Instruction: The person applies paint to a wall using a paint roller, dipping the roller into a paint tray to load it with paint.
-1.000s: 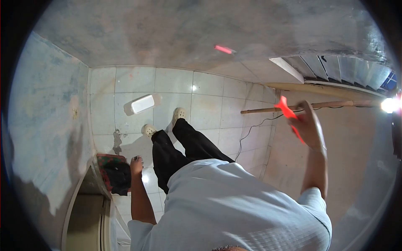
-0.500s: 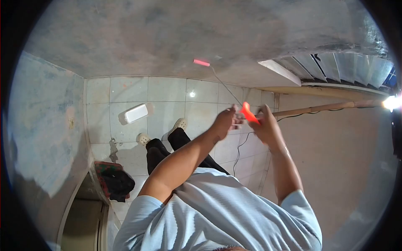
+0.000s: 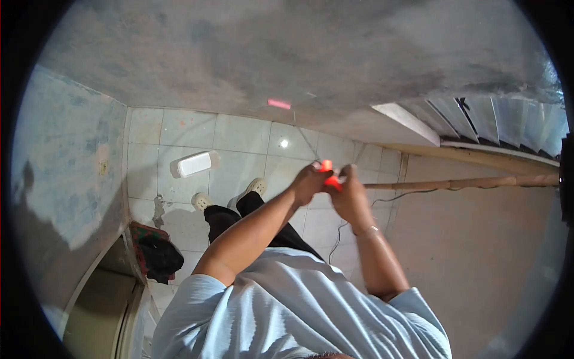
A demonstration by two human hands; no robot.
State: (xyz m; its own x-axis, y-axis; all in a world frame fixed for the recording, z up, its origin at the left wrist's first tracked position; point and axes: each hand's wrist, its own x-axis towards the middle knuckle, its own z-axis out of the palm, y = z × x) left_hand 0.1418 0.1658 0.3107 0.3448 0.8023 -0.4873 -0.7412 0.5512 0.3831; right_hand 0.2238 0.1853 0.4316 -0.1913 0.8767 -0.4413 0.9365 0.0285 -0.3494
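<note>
A paint roller with a pink sleeve (image 3: 279, 104) and a thin metal rod reaches out near the wall ahead. Its orange handle (image 3: 333, 182) lies between my two hands. My left hand (image 3: 311, 183) has its fingers wrapped round the handle's upper part. Against the lower part of the handle, my right hand (image 3: 349, 194) is closed, slightly blurred, with the thumb raised. The palms and some fingertips are hidden.
A white tray (image 3: 195, 164) rests on the tiled floor. Black cloth (image 3: 161, 256) lies on a mat by the doorway. A long wooden pole (image 3: 466, 183) with a cable extends right, below the louvred window (image 3: 478, 119).
Both hands and the orange handle have shifted left and slightly down. My left hand, previously apart from the handle, now grips it. The pink sleeve has moved slightly left and down.
</note>
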